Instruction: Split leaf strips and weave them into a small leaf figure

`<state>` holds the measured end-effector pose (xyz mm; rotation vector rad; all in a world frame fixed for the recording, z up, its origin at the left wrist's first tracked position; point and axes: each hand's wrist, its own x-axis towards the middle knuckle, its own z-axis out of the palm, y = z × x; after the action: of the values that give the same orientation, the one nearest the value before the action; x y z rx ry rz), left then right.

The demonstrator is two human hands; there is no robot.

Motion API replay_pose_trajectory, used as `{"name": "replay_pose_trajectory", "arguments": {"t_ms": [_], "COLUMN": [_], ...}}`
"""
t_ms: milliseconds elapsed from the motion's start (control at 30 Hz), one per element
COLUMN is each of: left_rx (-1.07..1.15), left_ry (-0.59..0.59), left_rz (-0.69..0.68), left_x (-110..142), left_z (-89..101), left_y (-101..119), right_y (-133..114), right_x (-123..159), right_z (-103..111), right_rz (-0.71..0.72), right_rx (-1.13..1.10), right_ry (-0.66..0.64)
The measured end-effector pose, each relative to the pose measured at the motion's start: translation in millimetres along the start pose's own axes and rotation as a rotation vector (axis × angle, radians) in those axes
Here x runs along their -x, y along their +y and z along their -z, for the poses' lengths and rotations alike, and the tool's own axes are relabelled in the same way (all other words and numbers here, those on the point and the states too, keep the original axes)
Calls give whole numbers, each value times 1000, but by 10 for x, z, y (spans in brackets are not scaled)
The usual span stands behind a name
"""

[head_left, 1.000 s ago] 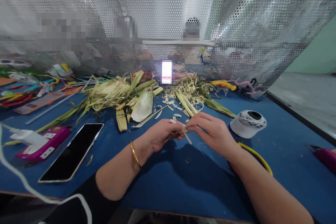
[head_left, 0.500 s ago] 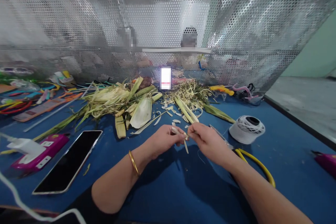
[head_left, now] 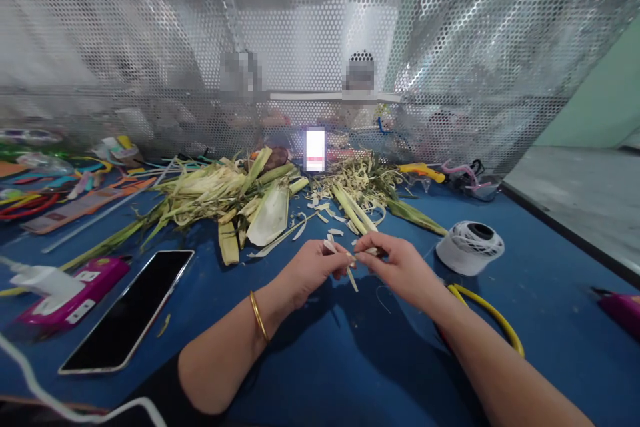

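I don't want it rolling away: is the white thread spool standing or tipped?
Standing: the spool has its dark hole on top, facing up.

- no readable text anywhere here, tbh
- purple power strip point(head_left: 100, 290) has a yellowish mark, way too small to read
- bright screen point(head_left: 315, 147) is just a blur, no legible words

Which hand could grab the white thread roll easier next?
Probably the right hand: the white thread roll sits on its side, while the left hand, farther away, pinches a pale strip.
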<state>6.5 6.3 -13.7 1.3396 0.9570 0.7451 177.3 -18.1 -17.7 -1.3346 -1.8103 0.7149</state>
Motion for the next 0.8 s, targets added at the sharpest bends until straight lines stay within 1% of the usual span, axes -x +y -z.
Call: {"name": "replay_pose_trajectory", "arguments": {"t_ms": [67, 167, 233, 300, 433, 600, 800], "left_rx": [69, 137, 152, 156, 192, 285, 369], "left_ry": [-2, -28, -46, -59, -72, -113, -161], "left_rz": [19, 83, 119, 137, 161, 214, 242], "left_x": [4, 14, 19, 21, 15, 8, 12], "left_z": [14, 32, 41, 48, 54, 64, 83], "left_y": [6, 22, 34, 43, 43, 33, 29], "right_y": [-2, -10, -9, 0, 25, 31, 23], "right_x": [3, 10, 13, 13, 8, 12, 9], "right_z": [18, 47, 60, 66, 57, 38, 55], "right_rz": [110, 281, 362, 406, 408, 350, 273], "right_rx": [3, 42, 82, 121, 194, 282, 200], "right_ry": [-13, -14, 0, -1, -19, 11, 26]}}
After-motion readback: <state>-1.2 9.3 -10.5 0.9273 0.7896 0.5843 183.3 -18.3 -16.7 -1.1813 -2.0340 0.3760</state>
